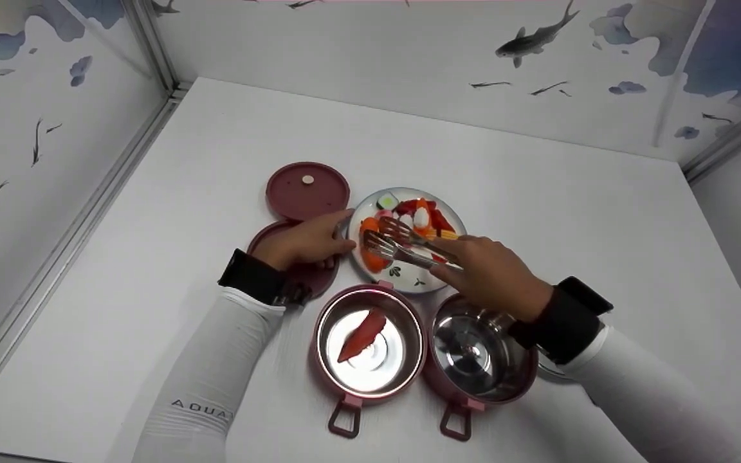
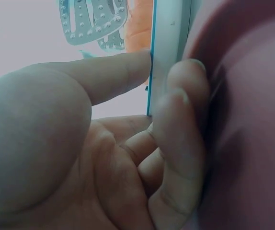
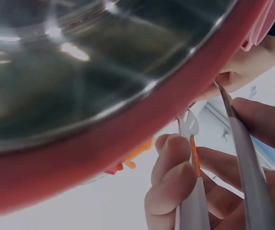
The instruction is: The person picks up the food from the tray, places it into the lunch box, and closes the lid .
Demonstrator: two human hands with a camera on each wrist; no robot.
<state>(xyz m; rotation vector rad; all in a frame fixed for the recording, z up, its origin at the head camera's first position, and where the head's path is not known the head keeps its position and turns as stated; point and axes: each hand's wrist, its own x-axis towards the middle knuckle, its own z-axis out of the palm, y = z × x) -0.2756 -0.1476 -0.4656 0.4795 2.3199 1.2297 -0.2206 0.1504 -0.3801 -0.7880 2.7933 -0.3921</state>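
My left hand (image 1: 306, 243) grips the left rim of a white plate (image 1: 402, 283), its thumb (image 2: 113, 76) on the food side and its fingers on the outer side in the left wrist view. My right hand (image 1: 499, 276) holds metal tongs (image 1: 417, 258) with slotted heads, their arms spread apart. The heads are over an orange carrot-like piece (image 1: 372, 257) at the plate's left. Also on the plate are a cucumber slice (image 1: 388, 202), red pieces (image 1: 442, 220) and several white and orange pieces.
Below the plate stand two dark-pink pots with steel insides. The left pot (image 1: 321, 366) contains a red elongated piece (image 1: 364, 334); the right pot (image 1: 467, 350) is partly under my right wrist. Two dark-red lids lie at left: one farther back (image 1: 306, 196), one beneath my left hand (image 1: 316, 283).
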